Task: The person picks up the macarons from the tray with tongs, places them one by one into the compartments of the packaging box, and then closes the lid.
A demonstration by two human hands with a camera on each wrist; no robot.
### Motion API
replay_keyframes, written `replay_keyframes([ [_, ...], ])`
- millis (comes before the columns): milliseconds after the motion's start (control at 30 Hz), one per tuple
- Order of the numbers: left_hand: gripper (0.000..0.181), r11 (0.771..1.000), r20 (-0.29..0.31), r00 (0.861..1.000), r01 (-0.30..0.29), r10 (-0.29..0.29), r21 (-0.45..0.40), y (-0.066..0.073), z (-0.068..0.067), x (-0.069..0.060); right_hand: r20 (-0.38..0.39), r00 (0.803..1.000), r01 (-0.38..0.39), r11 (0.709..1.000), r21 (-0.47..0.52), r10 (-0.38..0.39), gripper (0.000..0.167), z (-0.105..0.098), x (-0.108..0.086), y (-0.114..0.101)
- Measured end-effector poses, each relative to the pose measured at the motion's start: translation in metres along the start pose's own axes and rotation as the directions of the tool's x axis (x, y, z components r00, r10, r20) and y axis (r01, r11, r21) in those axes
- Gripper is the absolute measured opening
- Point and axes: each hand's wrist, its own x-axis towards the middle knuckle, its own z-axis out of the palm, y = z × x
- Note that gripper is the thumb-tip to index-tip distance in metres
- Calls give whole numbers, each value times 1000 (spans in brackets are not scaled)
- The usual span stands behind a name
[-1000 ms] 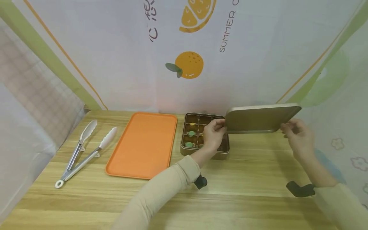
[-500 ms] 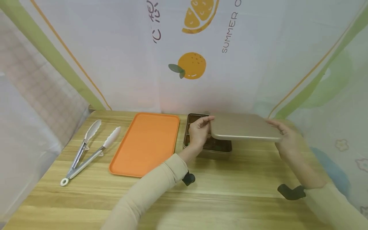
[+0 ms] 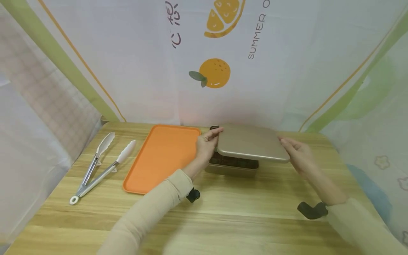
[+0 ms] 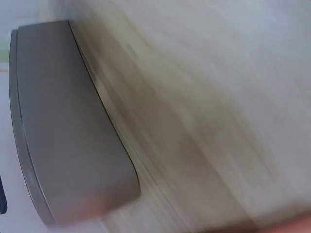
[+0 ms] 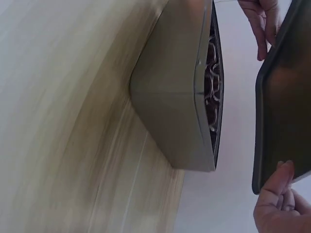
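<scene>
A flat brown-grey lid hangs above a matching rectangular tin, its underside showing in the right wrist view. My left hand holds the lid's left edge with the fingertips. At the opposite end, my right hand pinches the edge between thumb and fingers. A gap separates lid and tin in the right wrist view, where dark contents with clear wrappers show inside the tin's rim. The lid hides most of the inside from above. Only the tin's side fills the left wrist view.
An orange tray lies left of the tin, partly behind my left forearm. Farther left, tongs with white tips lie spread on the wooden table. A printed curtain hangs behind the table.
Both hands have carried the lid leftward, from beside the tin to over it. The lid has turned from standing tilted with its underside showing to nearly flat, top up.
</scene>
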Motion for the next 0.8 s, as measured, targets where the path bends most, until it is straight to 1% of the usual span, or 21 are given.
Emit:
replay_keyframes([
  [67,29,999,17,1000,17,-18,35,1,-6,1,13,1000,-13,1000,5,13,67,4,4,1],
  [100,31,999,30,999,29,-30,44,1,-9,2,25,1000,-12,1000,27,11,67,5,6,2],
  [133,33,998,51,998,36,-38,55,2,-12,3,26,1000,-14,999,39,13,67,8,9,3],
  [200,36,996,93,994,48,-55,76,2,-18,5,16,1000,-13,1000,24,13,66,12,12,4],
  [267,38,994,138,987,77,-86,74,1,-24,6,3,1000,-11,1000,-22,11,64,16,17,5],
  [333,39,991,175,977,111,-122,72,0,-29,6,-14,1000,-15,995,-100,13,62,20,20,6],
  [367,40,989,184,973,123,-137,82,0,-31,7,-23,1000,-18,990,-138,15,62,22,22,7],
  [467,44,980,200,963,159,-180,117,-1,-37,9,-43,999,-18,972,-233,8,61,28,29,10],
  [567,47,971,203,958,172,-204,164,-2,-41,11,-51,998,7,958,-287,-22,58,32,33,13],
  [667,50,969,213,952,191,-222,159,-3,-43,14,-52,997,34,957,-287,-51,55,36,37,16],
  [800,52,965,213,947,209,-240,158,-4,-44,17,-57,997,32,962,-271,-49,53,40,41,19],
])
